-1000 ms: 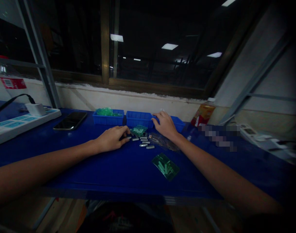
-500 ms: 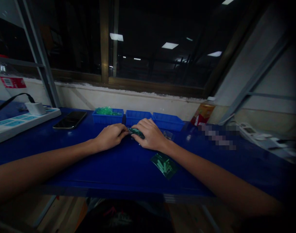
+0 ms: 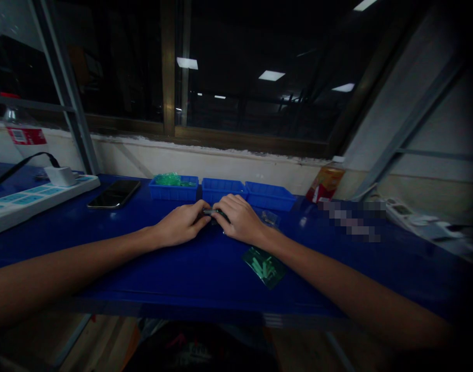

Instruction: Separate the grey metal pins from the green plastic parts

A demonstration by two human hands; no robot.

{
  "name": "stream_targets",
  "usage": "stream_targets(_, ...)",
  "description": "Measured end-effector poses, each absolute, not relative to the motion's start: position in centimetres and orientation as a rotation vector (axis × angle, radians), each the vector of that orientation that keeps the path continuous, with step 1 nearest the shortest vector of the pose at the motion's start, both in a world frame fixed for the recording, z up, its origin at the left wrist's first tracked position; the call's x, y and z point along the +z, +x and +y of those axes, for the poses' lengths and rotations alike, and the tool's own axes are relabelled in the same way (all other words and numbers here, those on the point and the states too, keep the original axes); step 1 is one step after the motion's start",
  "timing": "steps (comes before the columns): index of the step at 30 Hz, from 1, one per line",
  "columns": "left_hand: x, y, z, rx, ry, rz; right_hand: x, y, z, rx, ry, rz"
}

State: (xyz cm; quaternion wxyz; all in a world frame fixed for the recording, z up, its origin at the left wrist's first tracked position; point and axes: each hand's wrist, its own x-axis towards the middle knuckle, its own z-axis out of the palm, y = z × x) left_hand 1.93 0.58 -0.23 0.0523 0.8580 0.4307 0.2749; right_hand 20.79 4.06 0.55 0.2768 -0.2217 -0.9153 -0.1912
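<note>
In the head view my left hand [image 3: 181,223] is closed in a pinch on a small silver metal standoff [image 3: 209,212]. My right hand [image 3: 241,219] meets it from the other side, thumb and fingers closed about the piece's right end; any smaller part in these fingers is hidden. Both hands are low over the blue table [image 3: 174,274]. Behind and under the right hand, the loose metal pieces and one green packet are mostly covered. A flat green packet [image 3: 264,267] with several light sticks inside lies nearer me, below the right wrist.
At the back stand three blue bins: the left bin [image 3: 174,194] holds green packets, beside a middle bin [image 3: 223,187] and a right bin [image 3: 271,197]. A clear bag [image 3: 270,218] lies behind my right wrist. Left are a phone [image 3: 115,195] and a power strip [image 3: 46,200].
My right hand has come from the right bin leftward and down to meet my left hand. The left hand has lifted slightly with the metal standoff, and the right fingers have closed at its end.
</note>
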Motion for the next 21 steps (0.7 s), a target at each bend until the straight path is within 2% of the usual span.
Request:
stream_targets(13,0.32,2.14,0.03,0.729,2.587,1.5,0.63,20.83,3.81,-0.41,-0.607,-2.449)
stream_targets(21,0.41,2.23,0.04,0.705,2.553,1.489,0.6,20.85,4.04,-0.46,-0.57,-2.438)
